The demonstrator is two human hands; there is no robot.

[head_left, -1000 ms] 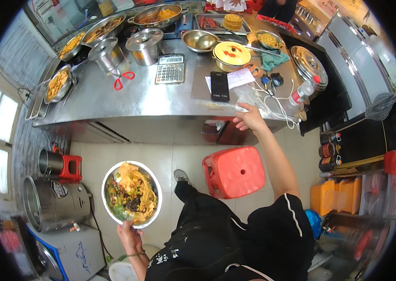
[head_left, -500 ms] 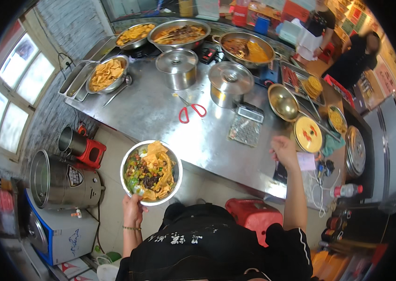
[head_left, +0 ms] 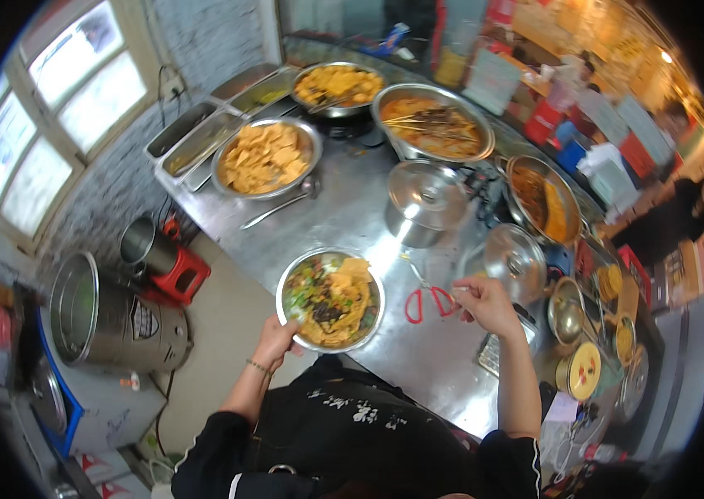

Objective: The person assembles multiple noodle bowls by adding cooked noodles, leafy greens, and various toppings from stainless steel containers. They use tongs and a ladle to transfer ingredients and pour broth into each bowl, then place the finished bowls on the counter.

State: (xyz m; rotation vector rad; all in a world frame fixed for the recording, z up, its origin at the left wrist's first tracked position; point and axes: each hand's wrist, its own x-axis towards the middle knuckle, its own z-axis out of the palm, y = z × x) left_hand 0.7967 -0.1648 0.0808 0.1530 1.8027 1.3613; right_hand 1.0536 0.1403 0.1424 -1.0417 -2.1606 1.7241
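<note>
My left hand grips the rim of a metal bowl, its thumb over the edge. Inside are yellow tofu-skin pieces, chopped greens and a dark heap. The bowl is held over the near edge of the steel table. My right hand is over the table with curled fingers pinched together; whatever they hold, if anything, is too small to make out. Its fingertips are beside the red-handled scissors, which lie on the steel; whether they touch cannot be told.
A bowl of tofu-skin sheets and a ladle sit at the left. Beyond stand a pan of skewers, lidded pots, and a red-brown stew pan. A steel barrel is on the floor. Another person is at far right.
The bowl in my left hand has come up to the table's edge. My right hand has moved left, from near the yellow lidded container to beside the scissors. The whole view has turned.
</note>
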